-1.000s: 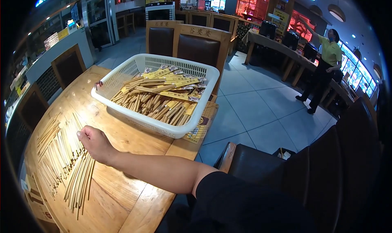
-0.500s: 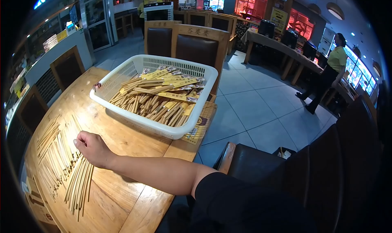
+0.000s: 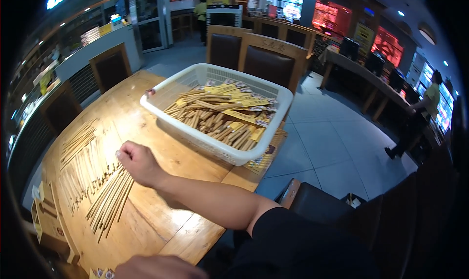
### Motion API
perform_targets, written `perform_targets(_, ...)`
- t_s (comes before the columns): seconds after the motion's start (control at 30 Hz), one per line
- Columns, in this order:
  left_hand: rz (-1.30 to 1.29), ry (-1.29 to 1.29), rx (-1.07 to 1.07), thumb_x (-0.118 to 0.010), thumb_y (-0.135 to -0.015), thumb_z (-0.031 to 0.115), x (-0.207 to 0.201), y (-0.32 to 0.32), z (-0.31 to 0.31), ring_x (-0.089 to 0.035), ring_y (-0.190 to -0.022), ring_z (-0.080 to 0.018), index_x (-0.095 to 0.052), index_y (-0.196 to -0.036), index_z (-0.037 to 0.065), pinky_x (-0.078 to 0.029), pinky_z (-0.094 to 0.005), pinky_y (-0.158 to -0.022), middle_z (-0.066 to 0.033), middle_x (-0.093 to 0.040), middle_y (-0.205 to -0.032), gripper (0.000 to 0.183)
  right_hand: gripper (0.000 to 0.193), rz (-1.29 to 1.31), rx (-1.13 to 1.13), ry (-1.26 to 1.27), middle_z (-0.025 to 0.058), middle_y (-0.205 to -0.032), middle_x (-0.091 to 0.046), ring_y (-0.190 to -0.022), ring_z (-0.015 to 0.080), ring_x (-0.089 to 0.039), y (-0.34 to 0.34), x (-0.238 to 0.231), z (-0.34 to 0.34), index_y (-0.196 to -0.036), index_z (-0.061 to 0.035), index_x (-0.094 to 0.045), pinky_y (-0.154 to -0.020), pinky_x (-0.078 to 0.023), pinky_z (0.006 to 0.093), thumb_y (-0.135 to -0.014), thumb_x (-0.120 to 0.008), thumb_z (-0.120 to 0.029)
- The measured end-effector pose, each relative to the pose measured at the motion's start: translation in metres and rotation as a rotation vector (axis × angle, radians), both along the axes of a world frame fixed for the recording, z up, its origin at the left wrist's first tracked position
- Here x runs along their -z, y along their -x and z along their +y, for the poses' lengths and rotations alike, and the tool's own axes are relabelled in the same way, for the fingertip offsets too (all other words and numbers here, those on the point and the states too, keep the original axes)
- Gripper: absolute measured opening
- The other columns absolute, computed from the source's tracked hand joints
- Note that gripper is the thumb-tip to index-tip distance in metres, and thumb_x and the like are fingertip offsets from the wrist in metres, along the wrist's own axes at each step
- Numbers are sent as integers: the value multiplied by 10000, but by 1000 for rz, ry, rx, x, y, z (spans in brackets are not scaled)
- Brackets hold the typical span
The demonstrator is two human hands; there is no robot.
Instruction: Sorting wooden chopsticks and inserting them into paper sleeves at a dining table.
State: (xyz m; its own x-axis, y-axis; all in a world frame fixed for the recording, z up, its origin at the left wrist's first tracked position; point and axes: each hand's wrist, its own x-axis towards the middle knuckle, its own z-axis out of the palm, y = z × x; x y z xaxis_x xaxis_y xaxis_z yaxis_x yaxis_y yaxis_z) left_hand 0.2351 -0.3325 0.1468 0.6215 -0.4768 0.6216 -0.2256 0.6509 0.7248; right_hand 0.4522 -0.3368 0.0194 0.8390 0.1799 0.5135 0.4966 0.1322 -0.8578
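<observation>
The person's right hand [image 3: 138,162] reaches across the wooden table [image 3: 168,215] with its fingers curled into a loose fist, knuckles up, and whether anything is pinched inside cannot be told. It rests right at the upper end of a loose bundle of bare wooden chopsticks [image 3: 110,200], which fans out below and to the left of the hand. Further left of the hand, more chopsticks [image 3: 80,156] lie in rows along the tabletop. Up and to the right of the hand, well apart from it, stands a white plastic basket [image 3: 195,134] filled with chopsticks in yellow paper sleeves [image 3: 222,115]; its far corner overhangs the table edge.

The left hand [image 3: 156,267] shows only partly at the lower edge of the view, near the table's near corner; its fingers are cut off, so its state cannot be told. Just left of it lie a few small printed wrappers [image 3: 101,273].
</observation>
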Motion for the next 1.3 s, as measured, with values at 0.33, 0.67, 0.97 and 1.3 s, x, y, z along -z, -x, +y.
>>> perform_targets(0.33, -34, -880, -363, -678, -877, 75, 65, 44, 68, -642, -768, -250, -628, -847, 25, -492, -318, -677, -105, -644, -842, 77, 235, -34, -8, 26, 11, -674, -529, -650, 92, -470, -24, 15, 4, -829, -15, -601, -627, -439, 280, -965, -567, -204)
perform_targets(0.67, 862, -556, -1492, -611, -895, 59, 164, 215, 158, -500, -655, -44, -581, -806, 17, -405, -202, -597, 10, -562, -720, 103, 177, -624, -383, 742, 137, -1065, -630, -1053, 327, -566, 1, 49, 29, -1007, -38, -656, -916, -464, 401, -838, -610, -58)
perform_targets(0.97, 254, -1192, -1410, -671, -830, 107, 112, 121, 156, -605, -713, -234, -616, -869, 11, -480, -332, -655, -99, -606, -767, 118, 175, -703, -277, 924, 131, -1010, -596, -975, 334, -568, 12, 58, 30, -1012, -70, -647, -864, -481, 418, -856, -609, -141)
perform_targets(1.3, -141, -1681, -1492, -676, -826, 246, 164, -75, 156, -584, -933, -331, -658, -874, 29, -479, -446, -828, -159, -603, -895, 222, 122, -681, -355, 917, 113, -934, -590, -929, 312, -576, 6, 56, 26, -929, -101, -655, -828, -489, 406, -829, -667, -170)
